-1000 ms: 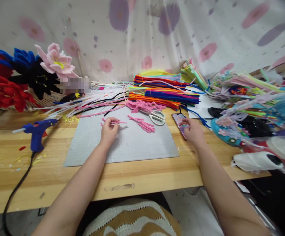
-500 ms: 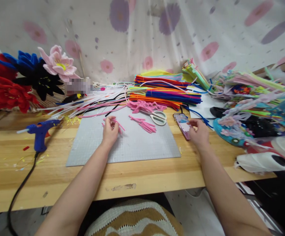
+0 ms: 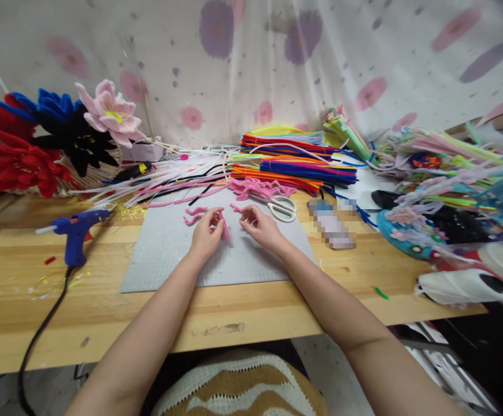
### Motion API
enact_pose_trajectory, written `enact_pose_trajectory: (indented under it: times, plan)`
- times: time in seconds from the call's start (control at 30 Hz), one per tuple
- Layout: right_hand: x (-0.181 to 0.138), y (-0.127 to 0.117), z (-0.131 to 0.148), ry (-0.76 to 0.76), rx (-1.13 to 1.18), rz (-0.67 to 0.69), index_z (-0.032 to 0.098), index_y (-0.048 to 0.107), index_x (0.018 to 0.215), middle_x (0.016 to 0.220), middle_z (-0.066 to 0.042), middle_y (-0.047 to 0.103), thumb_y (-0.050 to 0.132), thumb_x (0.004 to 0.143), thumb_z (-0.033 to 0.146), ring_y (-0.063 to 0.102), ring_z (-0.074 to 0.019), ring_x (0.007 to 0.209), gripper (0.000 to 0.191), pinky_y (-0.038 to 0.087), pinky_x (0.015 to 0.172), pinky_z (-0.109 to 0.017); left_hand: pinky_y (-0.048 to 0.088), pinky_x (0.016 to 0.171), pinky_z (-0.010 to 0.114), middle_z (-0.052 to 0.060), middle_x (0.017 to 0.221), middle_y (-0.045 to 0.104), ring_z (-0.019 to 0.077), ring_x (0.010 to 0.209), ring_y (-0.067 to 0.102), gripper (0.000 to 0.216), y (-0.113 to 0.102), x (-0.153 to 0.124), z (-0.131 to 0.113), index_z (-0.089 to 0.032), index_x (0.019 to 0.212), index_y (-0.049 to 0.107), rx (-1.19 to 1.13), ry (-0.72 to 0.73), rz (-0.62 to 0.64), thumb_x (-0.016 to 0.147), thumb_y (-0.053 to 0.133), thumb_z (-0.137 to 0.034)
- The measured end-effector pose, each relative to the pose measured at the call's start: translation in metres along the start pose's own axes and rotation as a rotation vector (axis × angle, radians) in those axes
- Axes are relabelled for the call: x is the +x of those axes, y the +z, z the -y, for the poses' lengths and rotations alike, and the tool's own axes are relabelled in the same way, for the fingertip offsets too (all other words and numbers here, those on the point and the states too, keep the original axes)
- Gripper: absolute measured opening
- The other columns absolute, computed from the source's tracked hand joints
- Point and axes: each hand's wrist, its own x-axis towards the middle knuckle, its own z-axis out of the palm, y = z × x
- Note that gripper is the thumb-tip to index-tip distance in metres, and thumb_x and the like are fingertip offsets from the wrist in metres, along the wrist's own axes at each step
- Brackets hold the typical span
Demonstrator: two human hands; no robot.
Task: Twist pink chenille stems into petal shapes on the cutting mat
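Note:
My left hand (image 3: 207, 234) is closed on several short pink pipe cleaner pieces (image 3: 226, 228), which poke out past its fingertips. Beside it on the grey cutting mat (image 3: 160, 260) lie bent, wavy pink pieces (image 3: 195, 214). My right hand (image 3: 260, 228) hovers over or touches a small pile of straight pink pieces (image 3: 235, 208) and mostly covers it; its fingers are curled, and whatever is between them is hidden. White-handled scissors (image 3: 283, 209) lie just beyond, by a heap of wavy pink pipe cleaners (image 3: 260, 188).
A blue glue gun (image 3: 76, 237) with a black cord stands at left, near fluffy flowers (image 3: 113, 112). Bundled coloured pipe cleaners (image 3: 307, 170) line the back. A blurred-out phone (image 3: 332, 225) lies right of the mat, and a white spool (image 3: 455, 286) at far right.
My right hand has left the phone and moved left to the pink pile on the mat. My left hand has shifted slightly right, still holding pink pieces.

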Motion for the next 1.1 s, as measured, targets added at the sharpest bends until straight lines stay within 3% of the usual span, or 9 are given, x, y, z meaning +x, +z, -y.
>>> enact_pose_trajectory:
  times: [0.1,0.3,0.4,0.5,0.73,1.1]
  plan:
    - [-0.009,-0.025,-0.017,0.0,-0.096,-0.14,0.018,0.051,0.094,0.086,-0.005,0.062,0.047,0.075,0.02,0.057,-0.0143,0.073,0.02,0.044,0.064,-0.028,0.04,0.052,0.019,0.001,0.078,0.05,0.0084,0.063,0.047,0.029,-0.001,0.003,0.002,-0.02,0.102,0.056,-0.051,-0.031,-0.037,0.073,0.054,-0.022]
    - [-0.055,-0.11,-0.071,0.098,-0.341,-0.45,0.017,0.053,0.095,0.084,-0.007,0.063,0.04,0.064,0.008,0.058,-0.0178,0.075,0.035,0.047,0.07,-0.034,0.038,0.048,0.019,-0.003,0.066,0.047,0.0068,0.052,0.043,0.03,-0.002,0.006,0.0,-0.019,0.094,0.055,-0.218,-0.151,-0.042,0.065,0.057,-0.02]
    - [-0.08,-0.147,-0.094,0.188,-0.458,-0.554,0.018,0.054,0.096,0.083,-0.007,0.063,0.039,0.06,0.007,0.057,-0.0181,0.07,0.041,0.047,0.067,-0.035,0.04,0.051,0.02,-0.004,0.066,0.048,0.0072,0.054,0.045,0.03,-0.004,0.008,-0.001,-0.019,0.091,0.053,-0.273,-0.179,-0.065,0.061,0.057,-0.017]
    - [-0.1,-0.168,-0.107,0.218,-0.515,-0.603,0.017,0.053,0.096,0.082,-0.007,0.063,0.038,0.058,0.008,0.056,-0.0184,0.068,0.042,0.048,0.067,-0.036,0.043,0.054,0.022,-0.001,0.072,0.052,0.0086,0.058,0.05,0.027,-0.004,0.01,-0.001,-0.018,0.089,0.053,-0.316,-0.209,-0.094,0.062,0.058,-0.021]
    - [-0.119,-0.168,-0.12,0.238,-0.553,-0.569,0.017,0.051,0.098,0.083,-0.008,0.063,0.039,0.06,0.009,0.057,-0.0207,0.074,0.041,0.047,0.071,-0.038,0.042,0.054,0.023,0.0,0.078,0.054,0.0073,0.056,0.052,0.018,-0.004,0.01,0.001,-0.018,0.083,0.05,-0.296,-0.209,-0.119,0.067,0.056,-0.025]
    - [-0.103,-0.166,-0.12,0.184,-0.702,-0.331,0.019,0.053,0.098,0.096,-0.009,0.064,0.041,0.059,0.006,0.052,-0.0272,0.099,0.042,0.04,0.088,-0.045,0.038,0.046,0.02,-0.001,0.078,0.052,0.005,0.051,0.045,0.028,-0.003,0.011,0.007,-0.019,0.082,0.049,-0.3,-0.215,-0.176,0.063,0.063,-0.034]
